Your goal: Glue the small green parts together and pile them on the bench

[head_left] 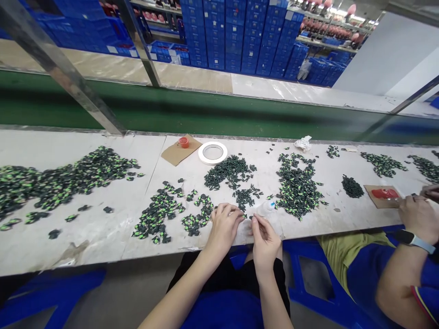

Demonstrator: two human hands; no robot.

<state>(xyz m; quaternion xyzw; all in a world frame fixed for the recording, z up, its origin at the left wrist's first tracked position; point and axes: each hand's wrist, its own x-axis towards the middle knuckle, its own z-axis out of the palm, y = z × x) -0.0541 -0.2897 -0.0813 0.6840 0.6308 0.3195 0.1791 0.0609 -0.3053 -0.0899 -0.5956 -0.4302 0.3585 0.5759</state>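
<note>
My left hand (226,224) pinches a small dark piece with a bit of green, just above the near part of the table. Close beside it, my right hand (265,237) is closed on a tiny dark part, its fingertips almost meeting the left ones. A small white bottle with a blue tip (268,208) lies by the right fingers. Beyond the hands are piles of small dark cylindrical pieces (226,171). Black-and-green pieces lie in heaps to the left (156,212) and to the right (298,185).
A roll of white tape (212,152) and an orange cup (184,142) on cardboard (173,155) stand behind. A bigger heap (85,171) covers the left. At right, a co-worker's hands (416,214) work near a red patch on cardboard (372,199). A green conveyor belt (206,112) runs behind.
</note>
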